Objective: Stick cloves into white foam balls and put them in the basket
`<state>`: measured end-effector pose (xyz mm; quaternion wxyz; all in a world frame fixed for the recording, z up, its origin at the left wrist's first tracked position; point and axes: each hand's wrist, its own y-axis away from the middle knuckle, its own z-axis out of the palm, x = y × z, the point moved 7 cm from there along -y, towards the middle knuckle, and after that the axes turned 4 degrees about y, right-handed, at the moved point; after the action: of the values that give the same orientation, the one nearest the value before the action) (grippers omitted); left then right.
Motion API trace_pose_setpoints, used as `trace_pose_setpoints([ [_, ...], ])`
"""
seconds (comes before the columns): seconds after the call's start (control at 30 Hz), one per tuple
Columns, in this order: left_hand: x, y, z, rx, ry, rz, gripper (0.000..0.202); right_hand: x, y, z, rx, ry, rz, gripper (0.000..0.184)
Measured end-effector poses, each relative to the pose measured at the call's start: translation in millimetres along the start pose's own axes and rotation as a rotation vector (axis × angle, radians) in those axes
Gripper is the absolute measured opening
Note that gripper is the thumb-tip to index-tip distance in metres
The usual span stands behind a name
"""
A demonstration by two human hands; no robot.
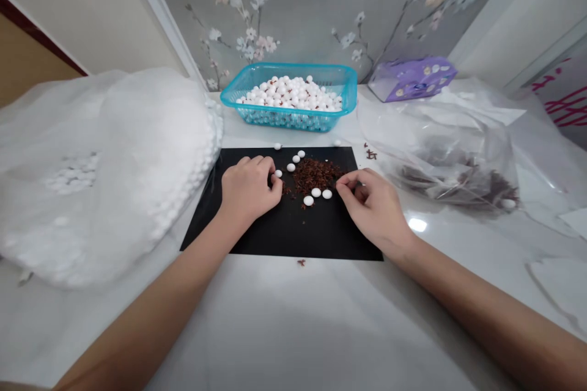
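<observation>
My left hand (pixel 251 188) rests over the left part of a black mat (pixel 284 238), its fingers curled in and closed. A white ball (pixel 278 173) shows right beside its fingertips; what lies inside the curl is hidden. My right hand (pixel 371 201) is at the mat's right side, thumb and forefinger pinched together at the edge of a pile of small reddish-brown bits (pixel 316 176). Anything in that pinch is too small to make out. Several loose white balls (pixel 309 201) lie around the pile, between my hands.
Behind the mat stands a blue plastic basket (pixel 288 111) of white balls with brown bits among them. A large translucent bag (pixel 114 177) of white balls fills the left. At right are a clear bag (pixel 458 165) with brown contents and a purple packet (pixel 413 79).
</observation>
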<state>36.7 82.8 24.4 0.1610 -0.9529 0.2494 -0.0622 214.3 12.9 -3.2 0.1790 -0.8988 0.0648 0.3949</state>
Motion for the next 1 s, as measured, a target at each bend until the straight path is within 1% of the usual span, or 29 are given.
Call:
trace_pose_setpoints([
  [0.1, 1.6, 0.6, -1.1, 0.014, 0.038, 0.009, 0.007, 1.7, 0.0, 1.0, -0.013, -0.029, 0.032, 0.009],
  [0.37, 7.2, 1.1, -3.0, 0.055, 0.137, 0.068, 0.016, 2.5, 0.0, 2.8, -0.031, -0.097, 0.046, 0.01],
  [0.43, 10.4, 1.6, -8.3, 0.094, 0.221, 0.087, 0.017, 0.3, -0.1, 4.5, -0.066, -0.118, 0.022, 0.011],
  [0.47, 14.0, 2.0, -10.5, 0.097, 0.3, 0.113, 0.017, -1.4, 0.0, 5.4, -0.09, -0.132, 0.006, 0.011],
  [0.5, 19.1, 2.6, -11.5, 0.077, 0.402, 0.149, 0.017, -3.0, 0.0, 5.9, -0.116, -0.149, -0.006, 0.011],
  [0.53, 25.5, 3.6, -11.1, 0.033, 0.518, 0.193, 0.016, -4.5, 0.0, 5.8, -0.138, -0.175, -0.014, 0.011],
  [0.6, 40.4, 7.2, -7.0, -0.107, 0.721, 0.289, 0.014, -6.5, -0.3, 5.1, -0.182, -0.244, -0.011, 0.012],
  [0.63, 47.5, 9.8, -4.2, -0.18, 0.781, 0.335, 0.013, -7.1, -0.5, 5.0, -0.206, -0.282, -0.003, 0.013],
  [0.7, 57.3, 14.8, 0.9, -0.279, 0.81, 0.402, 0.01, -8.0, -1.1, 5.1, -0.252, -0.347, 0.018, 0.014],
  [0.77, 60.5, 17.4, 4.5, -0.311, 0.781, 0.432, 0.008, -8.3, -1.8, 6.0, -0.295, -0.385, 0.043, 0.015],
  [0.83, 59.3, 17.4, 6.2, -0.308, 0.748, 0.43, 0.007, -9.1, -2.7, 7.5, -0.346, -0.407, 0.053, 0.015],
  [0.9, 57.2, 16.3, 6.3, -0.295, 0.72, 0.425, 0.007, -11.4, -2.7, 11.6, -0.453, -0.412, 0.042, 0.015],
  [1.0, 55.1, 14.6, 5.2, -0.278, 0.691, 0.424, 0.007, -14.9, -0.3, 18.2, -0.649, -0.384, 0.003, 0.016],
])
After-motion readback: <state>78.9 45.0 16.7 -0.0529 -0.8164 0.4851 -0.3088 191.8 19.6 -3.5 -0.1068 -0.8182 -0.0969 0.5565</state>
